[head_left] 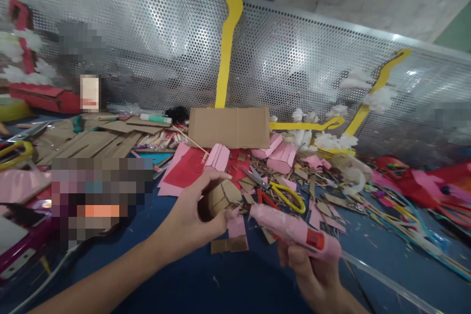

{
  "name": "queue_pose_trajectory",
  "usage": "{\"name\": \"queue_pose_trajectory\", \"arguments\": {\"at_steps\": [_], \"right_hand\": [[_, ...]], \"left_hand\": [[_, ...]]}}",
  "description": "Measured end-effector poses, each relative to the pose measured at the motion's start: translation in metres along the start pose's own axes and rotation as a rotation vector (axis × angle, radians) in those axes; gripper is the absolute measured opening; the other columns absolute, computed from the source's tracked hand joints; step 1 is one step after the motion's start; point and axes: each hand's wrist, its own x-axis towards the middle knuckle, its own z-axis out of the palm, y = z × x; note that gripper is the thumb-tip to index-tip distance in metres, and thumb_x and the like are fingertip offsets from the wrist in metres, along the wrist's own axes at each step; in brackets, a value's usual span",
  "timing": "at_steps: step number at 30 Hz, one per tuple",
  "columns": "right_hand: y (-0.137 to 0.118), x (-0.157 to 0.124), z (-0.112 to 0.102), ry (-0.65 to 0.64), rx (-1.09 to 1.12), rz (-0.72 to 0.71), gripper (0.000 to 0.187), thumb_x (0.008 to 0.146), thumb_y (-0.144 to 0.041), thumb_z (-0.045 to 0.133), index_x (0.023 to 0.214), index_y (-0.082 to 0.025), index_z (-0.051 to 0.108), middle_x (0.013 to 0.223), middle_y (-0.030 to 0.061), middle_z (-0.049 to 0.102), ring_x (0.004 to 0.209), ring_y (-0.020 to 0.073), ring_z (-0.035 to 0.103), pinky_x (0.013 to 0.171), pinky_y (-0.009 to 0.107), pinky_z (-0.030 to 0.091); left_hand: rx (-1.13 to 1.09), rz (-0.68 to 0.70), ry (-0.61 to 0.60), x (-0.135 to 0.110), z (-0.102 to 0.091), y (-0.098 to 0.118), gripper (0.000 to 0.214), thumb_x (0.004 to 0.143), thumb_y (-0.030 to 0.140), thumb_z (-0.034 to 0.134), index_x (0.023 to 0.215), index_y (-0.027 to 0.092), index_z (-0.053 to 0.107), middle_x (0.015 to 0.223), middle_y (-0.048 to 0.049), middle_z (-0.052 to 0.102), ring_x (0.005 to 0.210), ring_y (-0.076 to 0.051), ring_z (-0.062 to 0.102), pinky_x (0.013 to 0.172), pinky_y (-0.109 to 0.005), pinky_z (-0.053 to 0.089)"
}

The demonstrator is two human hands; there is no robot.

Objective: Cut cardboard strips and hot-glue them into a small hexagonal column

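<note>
My left hand [200, 206] is wrapped round a small cardboard piece [222, 197] with dark lines along its edges. In my right hand [309, 270] is a pink hot glue gun [287, 225] with a red part at its side and a clear glue stick [386, 279] running out of its back. The gun's dark nozzle points left, close to the right end of the cardboard piece; whether they touch I cannot tell. Just beyond lie scissors [287, 196] with yellow and red handles. Below the piece are a pink paper scrap [236, 225] and a cardboard strip [230, 245].
A cardboard box [228, 127] stands behind, with a tall yellow hook shape [226, 54] rising from it. Pink block shapes [281, 157] and red sheets [184, 167] lie before it. Scraps cover the right side. A perforated metal panel [176, 49] closes off the back.
</note>
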Motion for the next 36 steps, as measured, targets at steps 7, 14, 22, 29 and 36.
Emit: {"name": "queue_pose_trajectory", "arguments": {"at_steps": [7,14,22,29,36], "right_hand": [[-0.006,0.005,0.001,-0.030,-0.062,-0.045,0.052,0.107,-0.057,0.048,0.073,-0.022,0.066,0.056,0.0017,0.059,0.050,0.0175,0.056,0.048,0.028,0.050],[0.001,-0.001,0.001,-0.018,-0.053,-0.027,0.049,0.107,-0.055,0.048,0.075,-0.023,0.067,0.056,0.0022,0.059,0.050,0.0187,0.056,0.048,0.030,0.051],[-0.009,0.012,0.003,-0.021,0.008,-0.084,0.049,0.110,-0.049,0.045,0.072,-0.022,0.061,0.055,-0.0004,0.056,0.046,0.0149,0.052,0.045,0.027,0.044],[-0.004,0.007,0.006,-0.026,-0.005,-0.043,0.047,0.110,-0.046,0.044,0.075,-0.021,0.062,0.055,-0.0009,0.056,0.045,0.0139,0.052,0.044,0.024,0.042],[-0.009,0.012,0.006,-0.006,-0.050,-0.041,0.056,0.111,-0.046,0.040,0.065,-0.021,0.056,0.052,-0.0013,0.052,0.045,0.0122,0.048,0.043,0.022,0.040]], "left_hand": [[-0.029,-0.006,-0.024,0.000,0.000,-0.002,0.042,0.090,0.019,0.070,0.127,0.026,0.054,0.111,-0.0023,0.063,0.098,-0.019,0.065,0.087,-0.031,0.056],[-0.021,-0.010,-0.016,0.000,0.000,-0.002,0.041,0.090,0.021,0.070,0.128,0.025,0.054,0.107,-0.0025,0.064,0.097,-0.020,0.066,0.087,-0.031,0.057],[0.009,-0.021,-0.034,0.001,0.000,-0.004,0.042,0.089,0.019,0.069,0.128,0.025,0.054,0.107,-0.0013,0.064,0.095,-0.019,0.065,0.087,-0.031,0.055],[0.017,-0.108,-0.082,0.002,0.000,0.001,0.045,0.091,0.029,0.067,0.133,0.024,0.051,0.103,-0.0022,0.066,0.092,-0.021,0.065,0.085,-0.036,0.055],[0.031,-0.145,-0.100,0.002,0.001,0.001,0.053,0.090,0.027,0.065,0.139,0.026,0.046,0.101,-0.0013,0.064,0.090,-0.022,0.065,0.083,-0.037,0.056]]}}
